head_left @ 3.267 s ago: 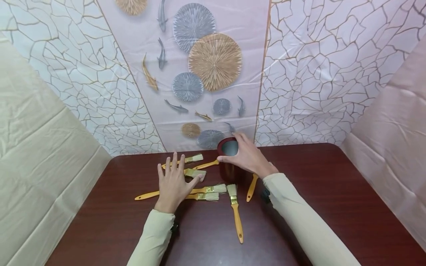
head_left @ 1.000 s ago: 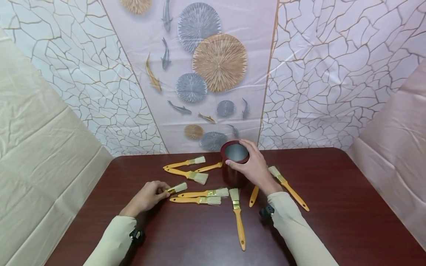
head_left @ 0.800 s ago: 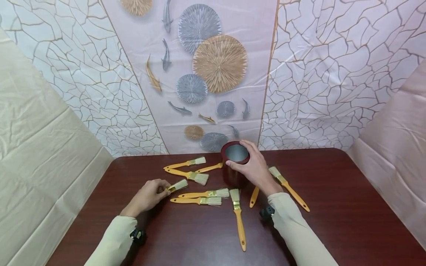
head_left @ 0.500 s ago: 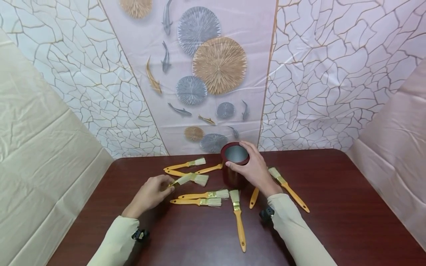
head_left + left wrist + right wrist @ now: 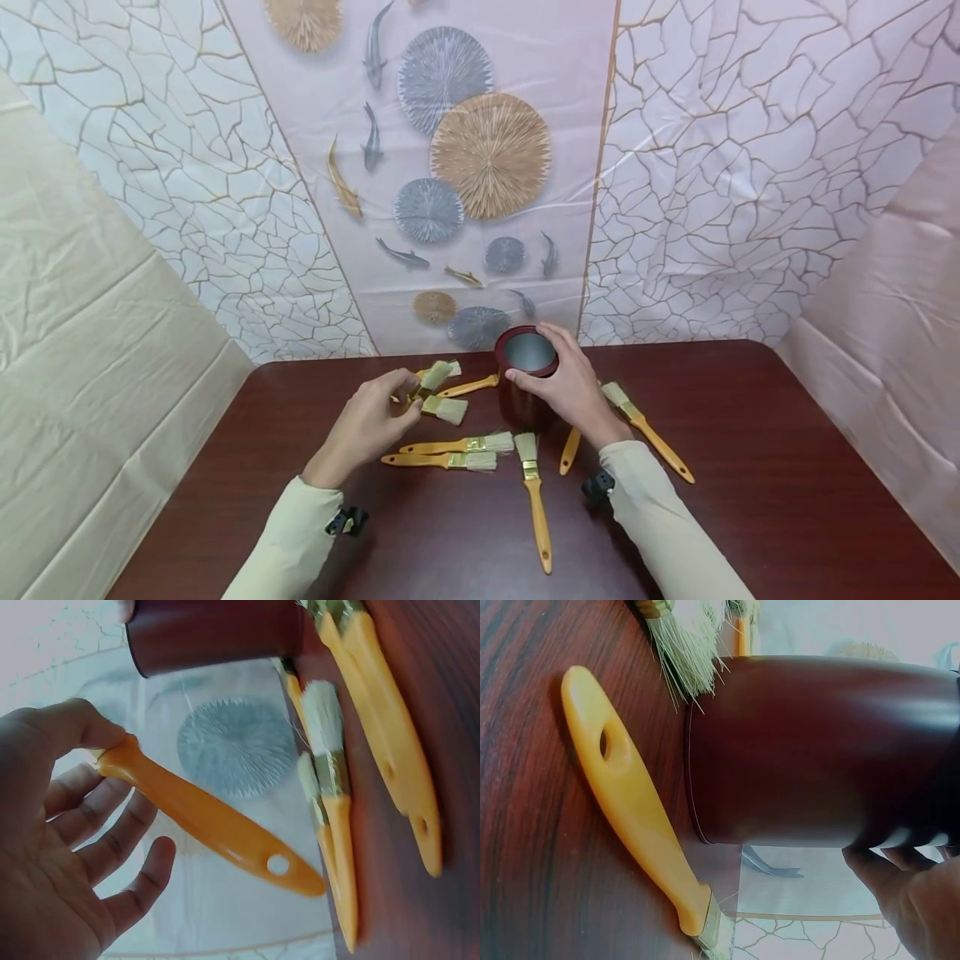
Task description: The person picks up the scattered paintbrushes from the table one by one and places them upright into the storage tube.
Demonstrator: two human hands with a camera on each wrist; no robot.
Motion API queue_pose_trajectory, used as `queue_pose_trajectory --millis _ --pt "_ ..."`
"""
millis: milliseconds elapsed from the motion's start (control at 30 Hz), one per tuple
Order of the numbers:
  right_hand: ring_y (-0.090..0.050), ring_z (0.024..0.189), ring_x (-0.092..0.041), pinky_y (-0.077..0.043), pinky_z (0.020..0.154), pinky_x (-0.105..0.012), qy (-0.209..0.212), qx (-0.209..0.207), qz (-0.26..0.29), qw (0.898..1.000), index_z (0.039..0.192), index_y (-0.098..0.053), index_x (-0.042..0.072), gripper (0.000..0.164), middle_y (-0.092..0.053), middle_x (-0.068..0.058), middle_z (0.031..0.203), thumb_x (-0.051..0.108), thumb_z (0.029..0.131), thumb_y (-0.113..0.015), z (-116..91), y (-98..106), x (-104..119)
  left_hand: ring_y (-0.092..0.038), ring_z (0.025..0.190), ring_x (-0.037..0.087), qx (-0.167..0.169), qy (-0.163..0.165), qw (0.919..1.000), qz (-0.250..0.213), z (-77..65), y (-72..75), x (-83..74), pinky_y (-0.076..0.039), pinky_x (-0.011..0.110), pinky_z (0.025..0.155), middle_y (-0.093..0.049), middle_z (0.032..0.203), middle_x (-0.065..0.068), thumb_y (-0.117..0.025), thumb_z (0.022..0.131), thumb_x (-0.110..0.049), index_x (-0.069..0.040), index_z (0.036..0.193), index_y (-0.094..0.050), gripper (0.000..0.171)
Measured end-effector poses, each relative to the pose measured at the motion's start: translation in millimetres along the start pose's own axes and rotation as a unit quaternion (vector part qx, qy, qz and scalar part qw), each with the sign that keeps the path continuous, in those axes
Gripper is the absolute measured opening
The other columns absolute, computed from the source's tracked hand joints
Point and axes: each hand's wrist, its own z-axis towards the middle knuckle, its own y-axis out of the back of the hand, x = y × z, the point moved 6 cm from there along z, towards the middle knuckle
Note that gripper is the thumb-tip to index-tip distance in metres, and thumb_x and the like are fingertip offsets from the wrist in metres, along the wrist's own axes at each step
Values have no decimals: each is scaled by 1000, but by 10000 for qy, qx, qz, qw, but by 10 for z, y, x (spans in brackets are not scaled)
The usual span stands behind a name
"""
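My left hand (image 5: 367, 425) pinches a paintbrush (image 5: 217, 817) close to its metal band. The brush is lifted off the table, bristles pointing up and away, and its yellow handle hangs past my loosely spread other fingers in the left wrist view. My right hand (image 5: 570, 387) grips the rim of a dark red cylindrical container (image 5: 516, 408), which stands upright with a grey inside. Below the raised brush lie another paintbrush (image 5: 450, 409) and one farther back, both partly covered by my left hand.
Two paintbrushes (image 5: 471, 461) lie side by side in front of the container. One paintbrush (image 5: 538, 512) points toward me, another (image 5: 660, 446) lies right of my right wrist. A handle (image 5: 472, 386) sticks out left of the container. A patterned cloth backdrop (image 5: 487, 158) rises behind the table.
My left hand went from spread above the brushes to pinching a paintbrush, then raised it and moved right toward the container. My right hand stays on the container's rim.
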Motion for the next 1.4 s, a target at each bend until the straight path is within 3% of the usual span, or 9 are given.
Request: queue_pose_trajectory --millis 333,567,800,1267,1400 --pt "-54 132 -37 -56 95 -56 -35 67 81 9999 159 -47 17 94 -41 -3 163 56 83 -87 -31 -10 -24 -68 83 10 -447 -286 9970 -560 191 -38 -302 -59 37 73 -73 97 -5 -71 96 -11 -17 114 -72 19" --pt "-52 134 -36 -54 97 -56 -35 92 49 9999 160 -47 19 95 -40 -1 163 59 83 -86 -12 -8 -10 -68 83 10 -536 -445 9949 -734 336 -28 -437 -58 35 72 -74 97 -4 -71 101 -14 -14 121 -71 20" --pt "-52 133 -37 -54 97 -57 -44 113 62 9999 160 -46 17 97 -40 -2 164 60 82 -86 -11 -19 -6 -73 87 20 -643 -456 9910 -1082 506 48 -617 -62 42 79 -75 98 5 -68 104 -15 -8 116 -70 15" --pt "-54 132 -36 -54 98 -55 -15 52 29 10000 160 -47 17 95 -41 -3 163 59 83 -86 -9 8 3 -77 87 23 -924 -940 9829 -1282 904 254 -1026 -63 37 79 -75 98 10 -69 105 -18 -3 112 -71 17" --pt "-54 131 -36 -53 97 -56 -19 85 69 9999 160 -46 19 96 -40 -3 163 60 83 -86 -10 17 18 -78 87 23 -906 -949 9821 -1354 989 285 -1102 -63 38 80 -76 97 10 -69 104 -17 -3 109 -70 15"
